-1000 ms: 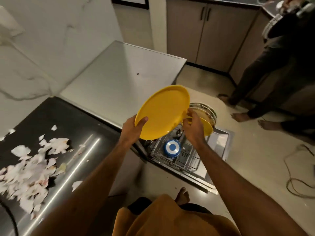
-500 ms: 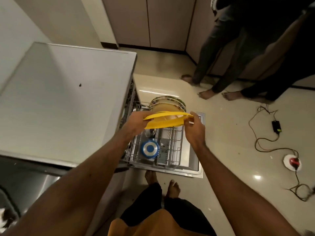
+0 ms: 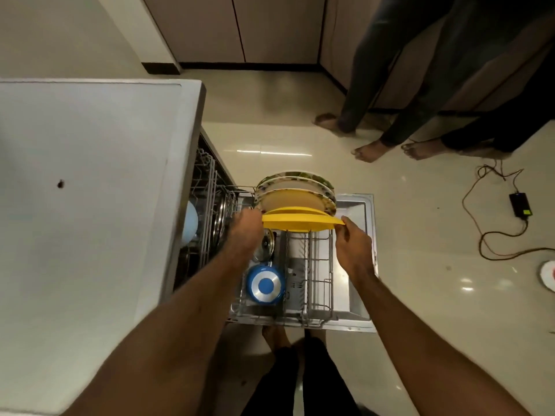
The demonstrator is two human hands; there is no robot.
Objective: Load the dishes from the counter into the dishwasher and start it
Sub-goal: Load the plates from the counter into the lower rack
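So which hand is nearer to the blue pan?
Left. The left hand holds the yellow plate just beyond the blue pan; the right hand is across the rack.

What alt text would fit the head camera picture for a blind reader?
Seen from above, a person's left hand and right hand hold a yellow plate by its edges at the pulled-out dishwasher rack, beside patterned plates standing in it. A blue pan sits upside down in the rack; bystanders' feet stand on the floor beyond.

No text, label, brand, number or sign can be read anywhere in this view.
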